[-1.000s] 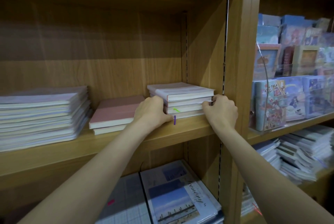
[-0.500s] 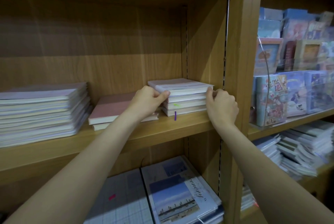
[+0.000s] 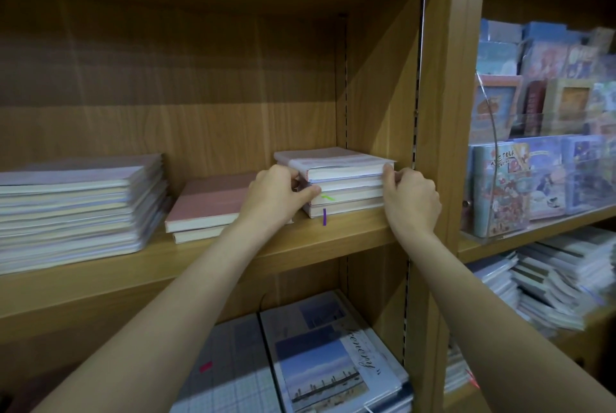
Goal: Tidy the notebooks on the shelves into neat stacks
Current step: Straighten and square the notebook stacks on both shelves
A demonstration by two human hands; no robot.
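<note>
Head view, wooden shelf unit. Small stack of notebooks (image 3: pixel 346 186) sits at the right end of the middle shelf (image 3: pixel 200 266), close to the right side panel (image 3: pixel 376 106) and near the shelf's front edge; four books visible, top one with a pale cover, the lower ones with cream page edges facing out. A green tab and a purple ribbon (image 3: pixel 324 216) show at the stack's front left corner. Both hands flank this stack. Left hand (image 3: pixel 278 196) is at the stack's left front corner, fingers curled against its left side, thumb pressed on the front page edges about mid-height. Right hand (image 3: pixel 411 199) is at the right front corner, fingers curled, fingertips pinching the top book's corner. The stack lies directly between the two hands. Just left of it, partly behind the left hand, a pink-covered notebook (image 3: pixel 213 201) lies on top of another. Further left, a tall stack of thin notebooks (image 3: pixel 76 206) reaches the frame's left edge. On the lower shelf, flat notebooks with a sky photo cover (image 3: pixel 330 359). In the right bay, illustrated items in a clear holder (image 3: pixel 533 186), blurred.
</note>
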